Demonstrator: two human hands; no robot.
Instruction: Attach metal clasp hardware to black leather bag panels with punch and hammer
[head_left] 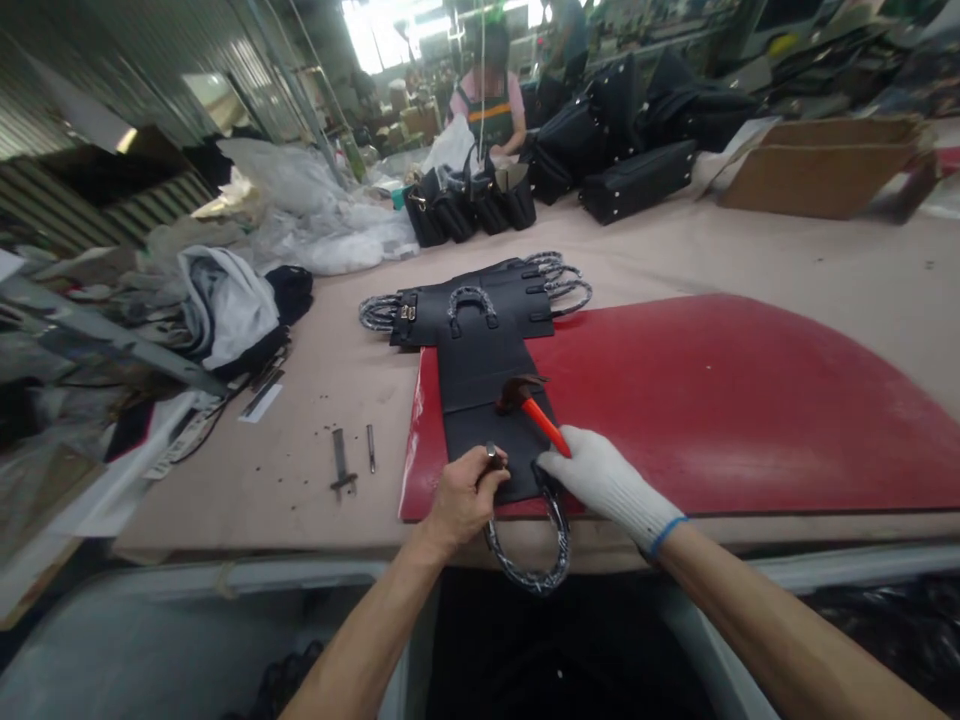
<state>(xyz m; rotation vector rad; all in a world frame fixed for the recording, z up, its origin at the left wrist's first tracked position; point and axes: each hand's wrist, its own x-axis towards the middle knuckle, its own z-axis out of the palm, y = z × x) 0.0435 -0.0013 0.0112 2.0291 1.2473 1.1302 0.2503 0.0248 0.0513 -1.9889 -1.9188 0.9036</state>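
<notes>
My bare left hand [466,492] pinches a short metal punch [491,452] upright over the near end of a black bag panel [487,375]. In a white knit glove, my right hand [600,470] grips a hammer [536,408] by its orange handle, the head raised just beyond the punch. From the panel's near end a plastic-wrapped handle [551,575] hangs over the table edge. Another wrapped handle [471,297] is attached at the panel's far end. Under the panel's far end lie more black panels [420,318] with wrapped handles at both sides.
A red board [712,400] lies beneath the work. Two metal tools, a larger one [341,462] and a thin rod [370,448], rest at left. Finished black bags [469,205], a cardboard box [825,170] and plastic wrap [330,235] stand farther back. A person [491,105] is across the table.
</notes>
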